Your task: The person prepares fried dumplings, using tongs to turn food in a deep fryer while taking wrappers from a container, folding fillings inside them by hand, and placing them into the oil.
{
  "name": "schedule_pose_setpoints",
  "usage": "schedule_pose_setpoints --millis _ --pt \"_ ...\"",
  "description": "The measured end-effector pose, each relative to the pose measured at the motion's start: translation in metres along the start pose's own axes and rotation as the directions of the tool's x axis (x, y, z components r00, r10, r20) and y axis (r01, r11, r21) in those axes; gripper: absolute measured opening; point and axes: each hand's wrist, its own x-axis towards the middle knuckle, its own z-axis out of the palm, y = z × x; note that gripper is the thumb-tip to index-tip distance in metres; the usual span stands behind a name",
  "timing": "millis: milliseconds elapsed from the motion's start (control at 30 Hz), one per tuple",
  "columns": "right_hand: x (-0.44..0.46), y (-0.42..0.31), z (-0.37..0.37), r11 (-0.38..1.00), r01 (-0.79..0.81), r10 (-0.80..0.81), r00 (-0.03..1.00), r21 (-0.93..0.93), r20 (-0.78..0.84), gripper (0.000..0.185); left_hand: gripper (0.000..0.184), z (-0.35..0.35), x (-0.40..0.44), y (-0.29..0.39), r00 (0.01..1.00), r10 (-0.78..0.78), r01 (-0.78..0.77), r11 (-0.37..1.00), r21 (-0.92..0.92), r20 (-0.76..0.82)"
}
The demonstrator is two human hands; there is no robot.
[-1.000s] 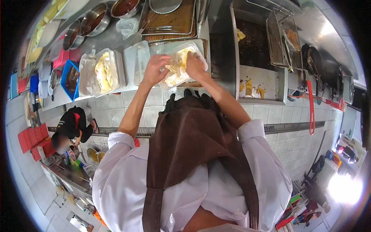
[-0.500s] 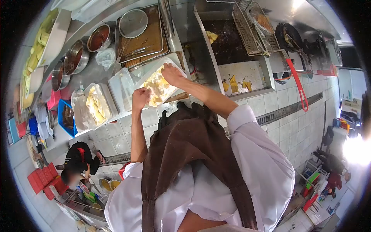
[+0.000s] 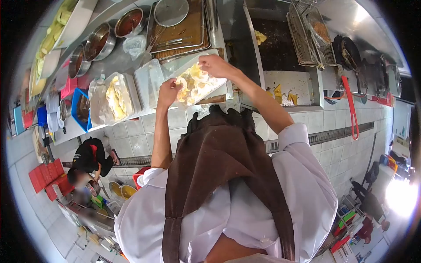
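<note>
A white tray (image 3: pixel 219 82) on the counter holds pale yellow pieces (image 3: pixel 198 84) dusted with white flour. My left hand (image 3: pixel 169 92) is closed at the tray's left end, its fingertips against the floured pieces. Over the tray's far right side, my right hand (image 3: pixel 215 65) is closed too, fingers pointing down by the pieces and rim. What either hand grips is hidden by the fingers. Left of this tray stands a clear plastic container (image 3: pixel 149 81). Farther left, a second white tub (image 3: pixel 132 94) contains more floured yellow pieces (image 3: pixel 116 98).
Steel bowls of red sauce (image 3: pixel 100 41) line the back left. A round strainer (image 3: pixel 171 12) lies on a brown-stained tray (image 3: pixel 186 33). To the right is a fryer (image 3: pixel 280 48) with wire baskets (image 3: pixel 303 37). A red handle (image 3: pixel 351 107) juts out. Another person (image 3: pixel 90 158) crouches lower left.
The view has shifted, so the counter appears farther right and higher. My right hand has moved from among the pieces towards the tray's far edge. My hands are slightly farther apart.
</note>
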Motion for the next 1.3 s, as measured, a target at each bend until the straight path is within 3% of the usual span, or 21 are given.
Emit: schedule_pose_setpoints --millis 67,133,200,267,333,433,500,533,567,600,633,667,733,767,833,867,900,967,1133,1233,1300 --pt "0.005 0.017 -0.001 0.993 0.107 -0.110 0.993 -0.057 -0.046 0.016 0.019 0.006 -0.001 0.017 0.982 0.177 -0.163 0.970 0.178 -0.061" --pt "0.002 0.012 -0.011 0.925 -0.043 0.055 0.998 0.378 -0.023 0.013 0.022 0.008 0.001 0.021 0.990 0.134 -0.126 0.979 0.164 -0.043" --pt "-0.016 0.014 -0.028 0.880 -0.131 0.158 0.987 0.456 -0.023 0.009 0.024 0.011 0.001 0.028 0.968 0.249 -0.241 0.955 0.173 -0.022" --pt "-0.036 0.031 -0.044 0.502 -0.086 0.233 0.972 0.861 -0.039 0.008 0.024 0.012 0.000 0.034 0.968 0.249 -0.241 0.945 0.219 -0.009" --pt "-0.059 0.054 -0.063 0.347 0.020 0.306 0.943 0.938 -0.133 0.008 0.024 0.011 -0.002 0.041 0.968 0.250 -0.241 0.932 0.270 -0.001" --pt "-0.092 0.098 -0.100 0.501 0.021 0.399 0.881 0.865 -0.253 0.007 0.023 0.007 -0.006 0.047 0.983 0.180 -0.182 0.952 0.248 0.029" --pt "-0.110 0.127 -0.121 0.718 -0.144 0.554 0.711 0.681 -0.433 0.008 0.022 0.008 -0.002 0.043 0.986 0.154 -0.164 0.972 0.167 0.071" --pt "-0.114 0.132 -0.131 0.722 -0.131 0.548 0.708 0.680 -0.446 0.008 0.022 0.011 0.001 0.055 0.983 0.168 -0.179 0.969 0.171 0.074" --pt "-0.116 0.137 -0.142 0.884 -0.327 0.468 0.615 0.335 -0.635 0.010 0.022 0.016 0.005 0.067 0.970 0.219 -0.238 0.945 0.224 0.107" --pt "-0.119 0.142 -0.150 0.845 -0.533 0.311 0.552 -0.040 -0.774 0.013 0.022 0.023 0.006 0.080 0.955 0.261 -0.292 0.917 0.274 0.142" --pt "-0.116 0.145 -0.155 0.808 -0.565 0.217 0.548 -0.167 -0.808 0.025 0.020 0.034 0.015 0.092 0.927 0.338 -0.373 0.874 0.311 0.162" --pt "-0.112 0.148 -0.156 0.807 -0.568 0.221 0.542 -0.160 -0.810 0.025 0.020 0.046 0.026 0.105 0.926 0.339 -0.376 0.872 0.313 0.169" --pt "-0.099 0.140 -0.155 0.570 -0.727 0.250 0.597 -0.382 -0.762 0.038 0.019 0.071 0.054 0.135 0.871 0.355 -0.446 0.861 0.244 0.341" --pt "-0.098 0.137 -0.150 0.587 -0.683 0.208 0.646 -0.434 -0.734 0.049 0.019 0.084 0.067 0.155 0.849 0.369 -0.486 0.825 0.286 0.379" --pt "-0.106 0.104 -0.143 0.769 -0.585 0.302 0.687 -0.257 -0.661 0.048 0.020 0.113 0.098 0.183 0.808 0.424 -0.552 0.786 0.277 0.408" --pt "-0.112 0.108 -0.131 0.867 -0.466 0.247 0.711 -0.177 -0.658 0.042 0.020 0.130 0.114 0.193 0.792 0.465 -0.575 0.786 0.226 0.397" --pt "-0.126 0.085 -0.125 0.894 -0.429 0.272 0.749 -0.129 -0.603 0.029 0.021 0.143 0.126 0.211 0.784 0.467 -0.594 0.756 0.276 0.409" --pt "-0.159 0.064 -0.108 0.957 -0.290 0.238 0.800 -0.007 -0.551 0.022 0.020 0.176 0.152 0.242 0.763 0.500 -0.635 0.700 0.328 0.409" --pt "-0.245 0.028 -0.084 0.923 -0.351 0.378 0.760 0.156 -0.529 0.016 0.025 0.272 0.238 0.278 0.750 0.484 -0.658 0.616 0.433 0.450" --pt "-0.277 0.022 -0.087 0.885 -0.410 0.451 0.644 0.219 -0.618 0.013 0.035 0.328 0.275 0.275 0.750 0.440 -0.658 0.573 0.488 0.495" --pt "-0.288 0.004 -0.104 0.859 -0.499 0.415 0.551 0.113 -0.724 0.021 0.044 0.342 0.273 0.276 0.768 0.338 -0.621 0.600 0.504 0.544"
